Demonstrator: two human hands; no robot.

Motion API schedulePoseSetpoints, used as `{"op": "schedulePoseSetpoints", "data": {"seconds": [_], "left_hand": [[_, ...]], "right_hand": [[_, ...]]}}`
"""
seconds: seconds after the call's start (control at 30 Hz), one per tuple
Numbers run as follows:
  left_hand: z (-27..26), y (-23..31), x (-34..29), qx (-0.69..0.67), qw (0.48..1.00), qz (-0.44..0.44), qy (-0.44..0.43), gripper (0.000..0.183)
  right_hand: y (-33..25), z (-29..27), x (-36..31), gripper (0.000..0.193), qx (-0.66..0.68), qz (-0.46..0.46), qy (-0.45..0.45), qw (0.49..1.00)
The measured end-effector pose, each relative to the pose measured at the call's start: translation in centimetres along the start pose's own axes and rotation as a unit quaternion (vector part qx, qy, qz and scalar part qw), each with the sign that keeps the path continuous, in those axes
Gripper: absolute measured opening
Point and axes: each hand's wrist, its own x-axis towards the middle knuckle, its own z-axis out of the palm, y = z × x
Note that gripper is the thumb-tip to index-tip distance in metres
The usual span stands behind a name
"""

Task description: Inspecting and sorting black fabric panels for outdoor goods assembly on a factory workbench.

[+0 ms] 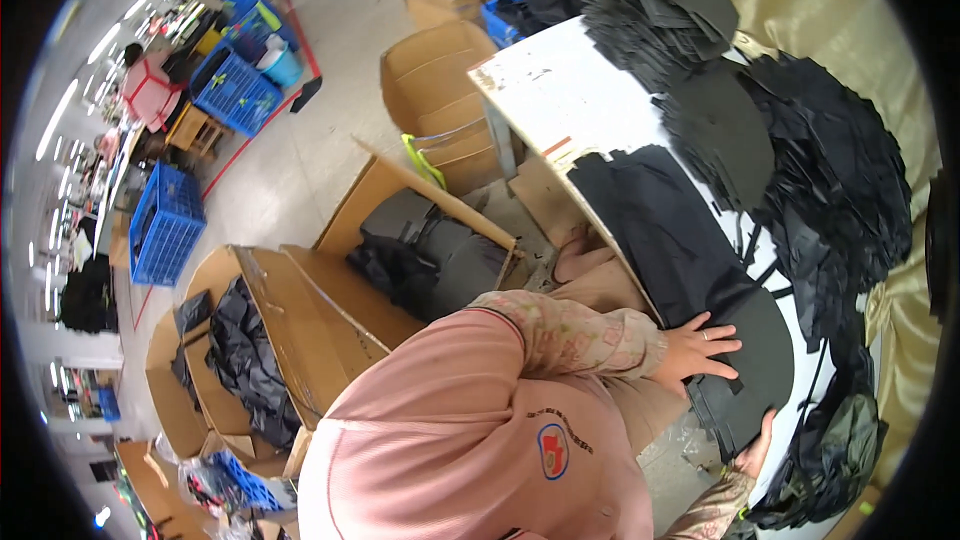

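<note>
My left hand (700, 353) lies flat with spread fingers, pressing on the near end of a black fabric piece (660, 225) and a dark grey rounded panel (765, 340). At the lower edge of that panel, my right hand (757, 450) grips its rim, one finger stretched along it and the others partly hidden. Panel and fabric rest on a white table (545, 70), overlapping under my left hand. Beneath the panel's near side, several layered edges show.
Stacks of grey panels (715, 125) and a heap of black fabric (830, 170) cover the table's far side. Cardboard boxes (440, 80) holding dark pieces (430, 250) stand left of the table. Blue crates (235, 90) and a seated person (152, 90) are across the aisle.
</note>
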Motion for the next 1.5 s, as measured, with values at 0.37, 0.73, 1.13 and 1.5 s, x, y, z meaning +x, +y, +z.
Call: {"op": "schedulePoseSetpoints", "data": {"seconds": [0.37,0.73,1.13,1.5], "left_hand": [[3.3,0.5,-7.8,-0.441,0.823,-0.182,-0.309,0.071],[-0.4,-2.6,-6.9,-0.762,0.414,-0.378,0.325,0.059],[-0.9,-2.3,-11.3,-0.732,0.343,-0.395,0.437,0.045],[-11.5,-0.2,-31.5,-0.553,0.309,-0.161,0.757,0.042]], "right_hand": [[-1.7,6.6,-5.0,0.051,0.026,-0.014,0.111,0.993],[0.6,4.3,-15.5,0.055,-0.064,-0.034,0.194,0.978],[-1.6,4.7,-16.9,0.065,-0.179,-0.103,0.137,0.969],[-4.3,37.0,-2.3,0.089,-0.497,-0.278,-0.248,0.784]]}}
